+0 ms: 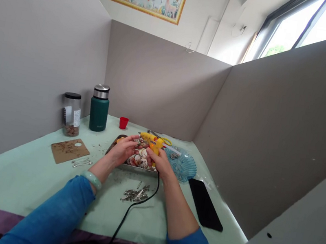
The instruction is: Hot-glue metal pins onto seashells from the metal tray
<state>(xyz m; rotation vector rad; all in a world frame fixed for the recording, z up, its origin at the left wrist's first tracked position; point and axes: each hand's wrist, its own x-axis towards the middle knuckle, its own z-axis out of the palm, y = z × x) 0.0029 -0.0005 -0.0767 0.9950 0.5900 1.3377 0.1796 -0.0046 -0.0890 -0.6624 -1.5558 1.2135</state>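
Blue sleeves (55,208), pale green bangle (91,178)

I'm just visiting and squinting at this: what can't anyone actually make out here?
All in the head view:
- Left hand: anything between its fingers is too small to tell.
- Glue gun: much of its handle is hidden by the right hand.
- Tray: partly hidden behind both hands.
- Jar label: print too small to read.
- Poster: top cut off by the upper edge.
- Cord: far end lost near the bottom edge.

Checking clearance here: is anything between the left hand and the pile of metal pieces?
Yes, the near rim of the tray lies between the left hand and the metal pieces; the cord curves past their right.
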